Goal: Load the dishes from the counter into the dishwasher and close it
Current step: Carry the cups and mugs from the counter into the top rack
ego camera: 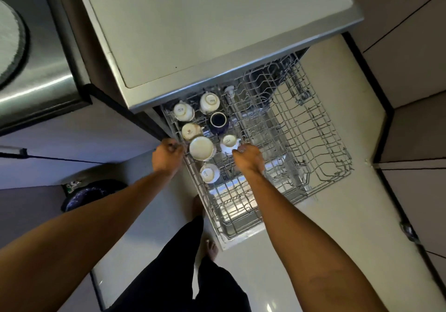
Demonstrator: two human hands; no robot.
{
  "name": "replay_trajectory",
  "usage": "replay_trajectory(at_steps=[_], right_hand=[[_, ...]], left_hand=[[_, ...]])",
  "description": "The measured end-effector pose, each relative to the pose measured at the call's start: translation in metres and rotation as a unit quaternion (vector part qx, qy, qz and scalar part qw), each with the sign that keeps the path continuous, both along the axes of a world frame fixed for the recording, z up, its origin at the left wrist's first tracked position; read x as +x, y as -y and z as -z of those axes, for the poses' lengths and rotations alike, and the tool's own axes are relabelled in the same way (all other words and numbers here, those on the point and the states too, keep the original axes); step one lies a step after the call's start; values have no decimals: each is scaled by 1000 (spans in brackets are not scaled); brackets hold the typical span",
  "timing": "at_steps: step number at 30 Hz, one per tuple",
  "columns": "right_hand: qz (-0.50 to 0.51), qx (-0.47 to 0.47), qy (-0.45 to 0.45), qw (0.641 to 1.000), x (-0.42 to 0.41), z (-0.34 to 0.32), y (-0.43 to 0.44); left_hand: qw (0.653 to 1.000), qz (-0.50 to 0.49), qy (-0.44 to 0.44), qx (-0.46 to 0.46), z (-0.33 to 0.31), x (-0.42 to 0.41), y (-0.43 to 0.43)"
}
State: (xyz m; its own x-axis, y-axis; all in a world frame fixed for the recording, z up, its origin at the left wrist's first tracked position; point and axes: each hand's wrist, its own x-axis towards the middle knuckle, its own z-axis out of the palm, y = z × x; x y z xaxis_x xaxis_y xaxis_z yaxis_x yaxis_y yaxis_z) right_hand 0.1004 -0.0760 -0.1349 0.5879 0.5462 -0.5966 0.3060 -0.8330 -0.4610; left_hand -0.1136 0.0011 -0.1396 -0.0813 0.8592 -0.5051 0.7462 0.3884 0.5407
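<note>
My right hand (pixel 248 158) pinches the cup (pixel 228 141), likely light and brittle, by its 5 o'clock rim; left hand (pixel 167 154) grip I cannot tell.

And here we go: arms bare to frame edge, L forearm (pixel 84 229) at 8 o'clock, R forearm (pixel 301 227) at 4. L grip (pixel 166 155), R grip (pixel 248 158) bare too. Black loose trousers (pixel 222 287) at 6. Near foot (pixel 212 249) bare at hem, far foot (pixel 198 205) bare, dim.
</note>
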Motion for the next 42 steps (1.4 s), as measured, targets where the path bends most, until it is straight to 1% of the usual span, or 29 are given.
replay_trajectory(at_steps=[3,6,10,13,15,18,21,23,27,29,32,36,38,41,42], right_hand=[[-29,29,24,999,-16,-19,24],[-40,56,18,997,-38,-38,45],[-75,93,15,993,-82,-59,68],[-138,119,29,983,-122,-91,73],[-178,140,17,974,-154,-112,71],[-245,175,16,954,-208,-136,60],[-318,197,15,927,-274,-164,47],[-373,215,12,902,-323,-178,37],[-474,245,2,846,-439,-197,21],[-516,258,0,817,-500,-205,17],[-575,284,2,768,-591,-216,9],[-632,296,-9,716,-713,-227,-2],[-652,290,-18,701,-765,-229,-7],[-667,295,-16,684,-834,-230,-14],[-676,300,-13,673,-861,-232,-15]], left_hand=[[999,35,3,41,-23,-18,25],[996,41,16,76,-47,-44,52],[990,17,26,136,-73,-95,95],[985,3,16,171,-94,-140,122],[980,-14,-5,198,-109,-177,135],[969,-56,-24,240,-131,-239,151],[953,-112,-42,279,-153,-308,168],[940,-152,-56,301,-169,-357,181],[916,-223,-97,318,-192,-466,209],[903,-256,-100,331,-200,-520,220],[884,-270,-135,358,-209,-595,233],[872,-278,-199,350,-220,-691,241],[869,-291,-216,338,-226,-726,243],[867,-337,-234,283,-229,-769,249],[863,-358,-237,266,-229,-787,252]])
